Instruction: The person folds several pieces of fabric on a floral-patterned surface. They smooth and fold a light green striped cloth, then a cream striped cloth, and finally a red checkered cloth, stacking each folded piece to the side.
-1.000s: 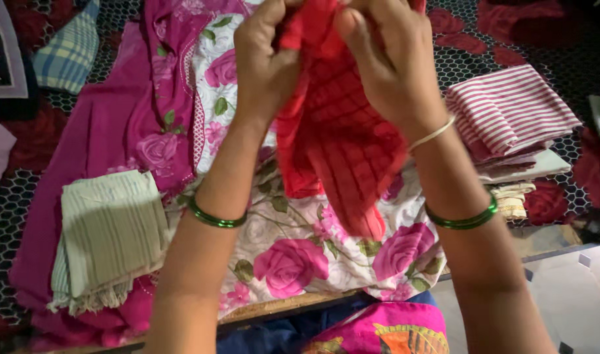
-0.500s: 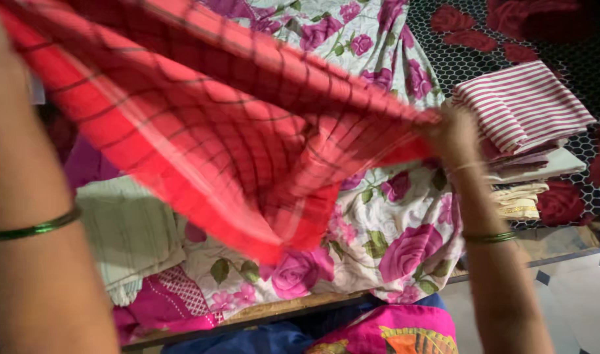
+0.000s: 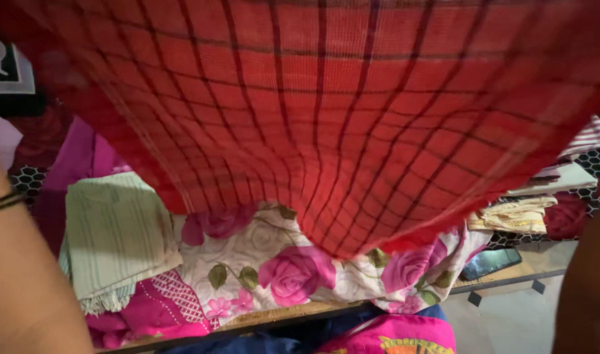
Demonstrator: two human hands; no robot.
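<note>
I see the red checked cloth (image 3: 339, 124) spread wide, its long axis left to right between my forearms; both hands are out of view, grip unknowable.

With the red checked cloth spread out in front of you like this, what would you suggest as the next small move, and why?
Probably lower the red checked cloth flat onto the floral sheet. It hangs open and sagging in the middle above that sheet, while folded cloths, a green striped one among them, lie at the sides. The hands gripping it are out of view, so this is only a guess.
</note>
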